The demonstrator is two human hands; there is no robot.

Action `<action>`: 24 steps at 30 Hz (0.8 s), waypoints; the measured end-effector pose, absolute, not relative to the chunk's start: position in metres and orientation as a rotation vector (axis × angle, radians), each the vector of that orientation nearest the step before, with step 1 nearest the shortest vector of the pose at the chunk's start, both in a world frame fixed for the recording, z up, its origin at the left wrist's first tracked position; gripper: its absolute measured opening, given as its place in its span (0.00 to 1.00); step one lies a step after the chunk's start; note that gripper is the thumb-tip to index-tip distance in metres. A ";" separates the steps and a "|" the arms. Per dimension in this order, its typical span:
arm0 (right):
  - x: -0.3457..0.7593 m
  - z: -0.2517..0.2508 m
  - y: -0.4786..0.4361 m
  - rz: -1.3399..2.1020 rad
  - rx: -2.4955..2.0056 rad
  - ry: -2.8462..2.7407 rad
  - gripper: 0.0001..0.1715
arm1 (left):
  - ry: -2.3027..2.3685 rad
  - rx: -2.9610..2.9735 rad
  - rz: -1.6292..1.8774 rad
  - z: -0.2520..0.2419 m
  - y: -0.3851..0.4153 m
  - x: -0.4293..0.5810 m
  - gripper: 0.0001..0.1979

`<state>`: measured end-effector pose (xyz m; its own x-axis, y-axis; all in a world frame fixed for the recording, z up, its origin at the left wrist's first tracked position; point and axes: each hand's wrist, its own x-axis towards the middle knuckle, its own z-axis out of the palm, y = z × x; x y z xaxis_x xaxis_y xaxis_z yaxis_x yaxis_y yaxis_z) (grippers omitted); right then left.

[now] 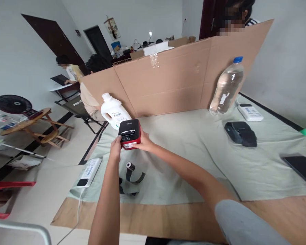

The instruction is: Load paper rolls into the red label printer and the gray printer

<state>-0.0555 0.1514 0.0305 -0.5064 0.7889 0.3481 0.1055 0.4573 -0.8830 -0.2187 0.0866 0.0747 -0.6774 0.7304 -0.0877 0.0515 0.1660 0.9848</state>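
Observation:
A small black and red label printer [129, 133] is lifted a little above the pale green cloth [193, 163] near the table's left side. My left hand [116, 147] grips its left front corner, fingers closed on it. My right hand [145, 141] is wrapped round its right side. Just below my hands, a small roll with a dark strip unwound [131, 173] lies on the cloth.
A white jug [112, 110] stands behind the printer, a clear water bottle [226, 86] leans on the cardboard wall [173, 78]. A black device [241, 133], two white power strips [89, 172] [250, 112] and a dark phone [302, 169] lie around. People sit beyond the wall.

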 end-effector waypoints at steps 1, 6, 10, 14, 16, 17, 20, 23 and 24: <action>-0.031 0.037 0.146 1.020 -0.692 -1.896 0.72 | 1.833 0.864 1.586 0.077 0.082 -0.198 0.17; 0.093 0.060 0.111 0.784 -0.605 -1.852 0.58 | 1.711 1.249 1.704 0.070 0.058 -0.068 0.20; 0.152 0.046 0.097 0.645 -0.792 -1.933 0.57 | 1.570 1.135 1.755 0.039 0.052 0.001 0.24; 0.167 0.024 0.095 0.622 -0.907 -1.976 0.58 | 1.549 1.137 1.708 0.015 0.051 0.013 0.24; 0.167 0.017 0.096 0.600 -0.961 -1.998 0.61 | 1.559 1.146 1.710 0.011 0.051 0.011 0.24; 0.168 0.013 0.096 0.584 -0.991 -2.008 0.62 | 1.562 1.147 1.709 0.010 0.050 0.010 0.24; 0.170 0.005 0.098 0.545 -1.057 -2.020 0.65 | 1.564 1.161 1.694 0.009 0.051 0.009 0.24; 0.173 -0.003 0.099 0.528 -1.101 -2.019 0.68 | 1.588 1.177 1.659 0.005 0.053 0.012 0.24; 0.174 -0.005 0.099 0.528 -1.117 -2.019 0.68 | 1.599 1.180 1.640 0.003 0.054 0.014 0.24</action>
